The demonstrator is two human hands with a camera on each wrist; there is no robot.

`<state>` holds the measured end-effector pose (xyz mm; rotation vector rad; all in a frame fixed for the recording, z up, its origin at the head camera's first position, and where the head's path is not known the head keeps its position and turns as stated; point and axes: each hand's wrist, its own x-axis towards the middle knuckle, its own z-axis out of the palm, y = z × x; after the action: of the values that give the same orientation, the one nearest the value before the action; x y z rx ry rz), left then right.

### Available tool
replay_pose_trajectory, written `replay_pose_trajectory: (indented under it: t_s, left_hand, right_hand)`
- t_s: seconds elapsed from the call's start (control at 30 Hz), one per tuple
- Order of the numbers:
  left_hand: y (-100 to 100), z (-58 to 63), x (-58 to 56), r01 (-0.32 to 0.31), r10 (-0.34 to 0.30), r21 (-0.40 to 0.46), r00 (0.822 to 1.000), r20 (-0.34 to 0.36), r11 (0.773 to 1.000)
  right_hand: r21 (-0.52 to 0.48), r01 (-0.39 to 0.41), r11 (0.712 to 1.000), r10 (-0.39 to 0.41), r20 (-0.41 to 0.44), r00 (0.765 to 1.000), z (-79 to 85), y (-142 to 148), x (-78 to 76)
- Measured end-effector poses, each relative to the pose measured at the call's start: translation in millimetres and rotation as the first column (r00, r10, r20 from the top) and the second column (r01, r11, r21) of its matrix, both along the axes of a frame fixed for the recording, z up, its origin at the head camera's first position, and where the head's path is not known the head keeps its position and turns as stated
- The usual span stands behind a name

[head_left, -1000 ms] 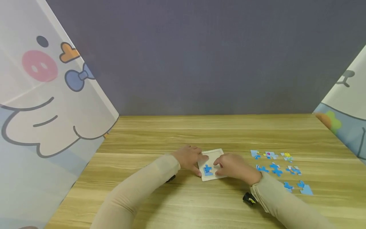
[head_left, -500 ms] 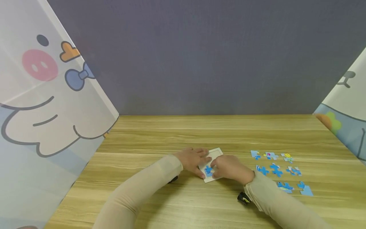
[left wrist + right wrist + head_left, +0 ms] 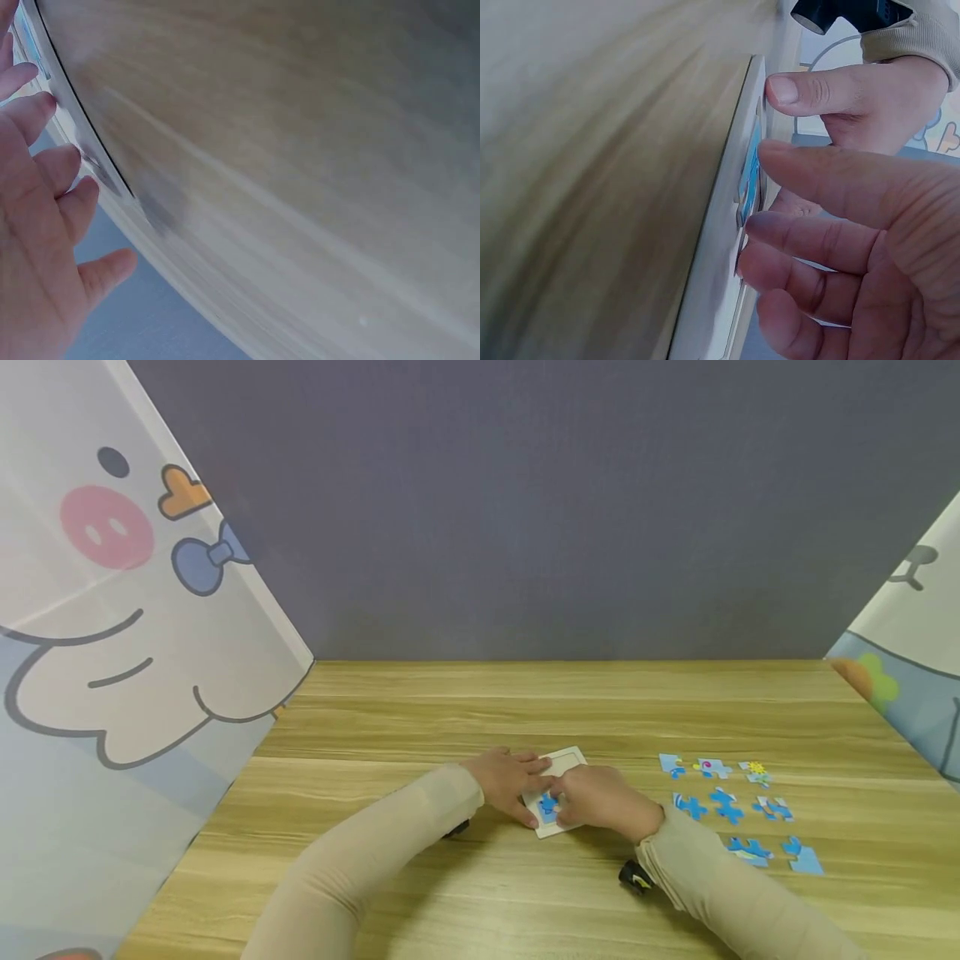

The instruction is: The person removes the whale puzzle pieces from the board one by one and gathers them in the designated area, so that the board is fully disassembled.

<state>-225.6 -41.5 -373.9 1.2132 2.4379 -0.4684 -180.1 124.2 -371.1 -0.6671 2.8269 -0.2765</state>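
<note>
A pale square puzzle tray [image 3: 567, 763] lies on the wooden table, turned slightly. In its near left corner sits a blue jigsaw piece [image 3: 547, 807]. My left hand [image 3: 504, 782] rests across the tray's left side, fingers spread and thumb at the near edge. From the right, my right hand [image 3: 606, 798] holds the piece between thumb and bent index finger. In the right wrist view the blue piece [image 3: 750, 174] lies inside the tray's rim under those fingertips; the other fingers curl loosely beside it. The left wrist view shows the left hand [image 3: 37, 217] along the tray's edge.
Loose jigsaw pieces lie in three rows at the right, among them a sun piece [image 3: 756, 768], a blue piece [image 3: 726, 808] and a corner piece [image 3: 806, 860]. A grey panel [image 3: 562, 510] stands behind the table [image 3: 420, 710]. Printed cloth [image 3: 142, 660] hangs at the left.
My right hand has moved a little left and closed in on the blue piece in the tray. My left hand has slid slightly right, and the tray has shifted and turned a little.
</note>
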Motion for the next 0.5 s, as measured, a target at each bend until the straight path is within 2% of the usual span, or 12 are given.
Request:
replay_pose_trajectory:
  t_s: [0.17,0.5]
  left_hand:
    - [0.7,0.8,-1.3,-0.005,0.004,0.015,0.999,0.035,1.0]
    - [0.1,-1.9,-0.5,-0.013,0.012,0.012,0.999,0.045,1.0]
  right_hand:
    - [0.018,0.008,1.0,-0.008,0.017,1.0,2.2,-0.3,-0.5]
    - [0.042,-0.007,0.999,0.006,0.036,0.999,1.7,-1.2,0.2]
